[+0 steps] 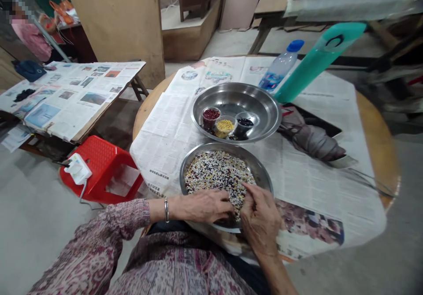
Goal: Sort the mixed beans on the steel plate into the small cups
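Fingers of the L hand [206, 204] curl down into a mix of white, black, yellow & red grains [211, 167]; can't tell if they pinch any. R hand [262, 215] is just beside it, index finger stretched over the mix, other fingers bent; can't tell if it grips anything. The mix lies in the nearer metal bowl [269, 182], close to the person's body. L wrist wears a silver bracelet [166, 210]. Just beyond, a 2nd metal bowl [269, 97] holds 3 clear cups: red beans [210, 114] L, yellow beans [224, 126] mid, black beans [245, 122] R. Behind it, R side: a blue-capped bottle [280, 68] next to a long teal item [317, 66]; nearer, a grey folded bundle [312, 141]. All on a round wooden worktop [378, 141] w/ newspaper [165, 141] spread over it. Off L, a red plastic stool [99, 154] w/ a white power adapter [78, 168]. Far L, a person in pink [31, 39].
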